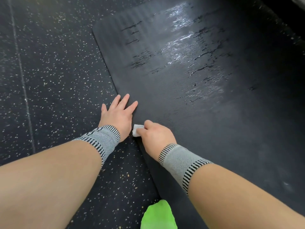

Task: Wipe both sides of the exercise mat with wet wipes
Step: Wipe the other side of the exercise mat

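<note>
A black ribbed exercise mat (189,100) lies flat on the floor and fills the middle and right of the view. Wet, shiny streaks cover its far half. My left hand (118,114) rests flat, fingers spread, across the mat's left edge. Just to its right, my right hand (155,133) grips a small folded white wet wipe (136,130) and holds it down on the mat near that same edge. Both wrists wear grey knitted bands.
Dark rubber flooring with pale speckles (49,80) stretches to the left of the mat, crossed by a seam line. A bright green object (158,215) shows at the bottom edge, between my forearms. The top right corner is dark.
</note>
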